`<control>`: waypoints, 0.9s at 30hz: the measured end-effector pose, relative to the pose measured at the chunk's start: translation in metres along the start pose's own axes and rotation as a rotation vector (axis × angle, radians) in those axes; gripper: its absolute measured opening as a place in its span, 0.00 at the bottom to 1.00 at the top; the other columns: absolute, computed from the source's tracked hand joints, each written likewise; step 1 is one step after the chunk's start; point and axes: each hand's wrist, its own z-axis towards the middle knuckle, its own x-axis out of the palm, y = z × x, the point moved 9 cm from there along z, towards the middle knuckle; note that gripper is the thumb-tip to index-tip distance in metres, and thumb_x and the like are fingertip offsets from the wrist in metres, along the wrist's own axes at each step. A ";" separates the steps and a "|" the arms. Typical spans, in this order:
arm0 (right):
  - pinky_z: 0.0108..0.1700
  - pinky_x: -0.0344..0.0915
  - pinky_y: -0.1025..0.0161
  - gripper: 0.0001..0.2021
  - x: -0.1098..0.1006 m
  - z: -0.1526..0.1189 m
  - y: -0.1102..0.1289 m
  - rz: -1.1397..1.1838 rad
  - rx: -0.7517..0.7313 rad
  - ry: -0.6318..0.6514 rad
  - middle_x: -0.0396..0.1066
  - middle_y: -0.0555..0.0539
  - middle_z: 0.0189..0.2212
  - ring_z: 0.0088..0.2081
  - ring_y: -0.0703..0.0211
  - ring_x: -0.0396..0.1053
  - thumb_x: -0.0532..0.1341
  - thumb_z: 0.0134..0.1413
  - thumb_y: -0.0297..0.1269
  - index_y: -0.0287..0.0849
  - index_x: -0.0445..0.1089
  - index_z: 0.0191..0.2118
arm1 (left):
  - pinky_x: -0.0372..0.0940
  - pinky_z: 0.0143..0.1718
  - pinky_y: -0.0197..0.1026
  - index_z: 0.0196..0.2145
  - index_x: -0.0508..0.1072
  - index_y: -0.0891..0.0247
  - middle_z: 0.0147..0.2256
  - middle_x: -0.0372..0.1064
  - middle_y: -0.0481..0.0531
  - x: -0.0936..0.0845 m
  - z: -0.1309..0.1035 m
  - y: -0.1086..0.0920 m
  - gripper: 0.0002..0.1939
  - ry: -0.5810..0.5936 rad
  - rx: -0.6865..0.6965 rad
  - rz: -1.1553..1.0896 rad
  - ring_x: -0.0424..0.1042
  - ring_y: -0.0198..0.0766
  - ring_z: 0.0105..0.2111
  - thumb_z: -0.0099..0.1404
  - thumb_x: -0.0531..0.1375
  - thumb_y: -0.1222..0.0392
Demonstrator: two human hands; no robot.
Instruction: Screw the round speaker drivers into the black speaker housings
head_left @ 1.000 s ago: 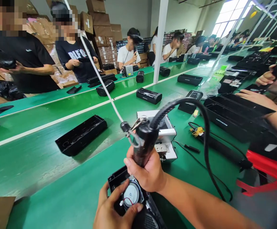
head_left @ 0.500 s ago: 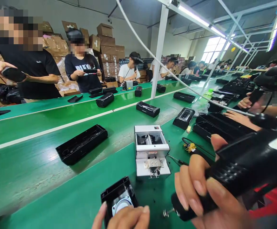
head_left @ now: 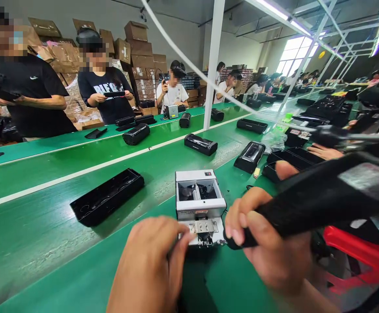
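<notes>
The right hand (head_left: 274, 256) is wrapped around the black driver (head_left: 310, 200), which slants down and left, its low end by the white box (head_left: 215, 206) on the worktop (head_left: 235, 282). The left hand (head_left: 152, 256) is at the box's left; I can't tell if it grips anything.

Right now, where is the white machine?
In the head view, the white machine sits just right of centre on the green table, its near end between the left hand and right hand.
</notes>
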 end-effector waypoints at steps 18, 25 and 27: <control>0.31 0.66 0.60 0.07 0.019 -0.013 -0.051 -0.270 0.035 0.270 0.65 0.53 0.29 0.27 0.63 0.65 0.62 0.66 0.28 0.46 0.66 0.37 | 0.69 0.54 0.54 0.54 0.78 0.61 0.50 0.75 0.55 0.036 0.055 0.032 0.15 0.054 -0.089 -0.013 0.72 0.45 0.49 0.73 0.57 0.64; 0.26 0.67 0.63 0.14 0.026 -0.007 -0.055 -0.310 0.122 0.234 0.66 0.55 0.28 0.24 0.63 0.65 0.65 0.61 0.30 0.47 0.62 0.48 | 0.73 0.48 0.42 0.53 0.75 0.46 0.49 0.73 0.47 -0.012 -0.029 0.038 0.13 -0.062 -0.038 0.077 0.76 0.38 0.49 0.72 0.60 0.56; 0.26 0.68 0.63 0.14 0.024 -0.011 -0.063 -0.286 0.233 0.227 0.66 0.55 0.30 0.23 0.64 0.65 0.66 0.62 0.33 0.48 0.62 0.49 | 0.74 0.49 0.42 0.56 0.72 0.42 0.53 0.71 0.46 -0.019 -0.058 0.044 0.15 -0.045 -0.046 0.123 0.76 0.38 0.51 0.73 0.60 0.54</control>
